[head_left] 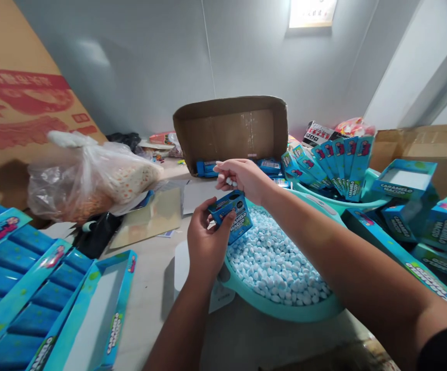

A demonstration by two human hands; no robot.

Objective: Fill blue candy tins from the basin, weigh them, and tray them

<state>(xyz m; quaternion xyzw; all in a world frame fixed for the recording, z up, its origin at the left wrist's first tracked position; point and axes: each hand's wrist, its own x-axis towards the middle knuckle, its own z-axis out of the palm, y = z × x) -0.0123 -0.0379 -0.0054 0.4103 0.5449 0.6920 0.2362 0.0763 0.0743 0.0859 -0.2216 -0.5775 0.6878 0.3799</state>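
Note:
My left hand point(207, 238) grips a small blue candy box point(236, 215), tilted, with its printed side facing me. Just above the box is my right hand point(242, 178), its fingers curled around a few pale candies point(231, 182). Below both hands stands a teal basin point(270, 304) filled with light-blue candies point(281, 263). The left edge of the basin is close to my left wrist. Whether the box's top is open is hard to make out.
Display trays point(125, 304) and filled trays point(18, 278) of blue boxes lie at left. A brown carton point(231, 129) stands behind the basin. Upright folded cartons point(339, 159) fill a second basin point(378, 201) at right. A plastic bag point(92, 175) sits at back left.

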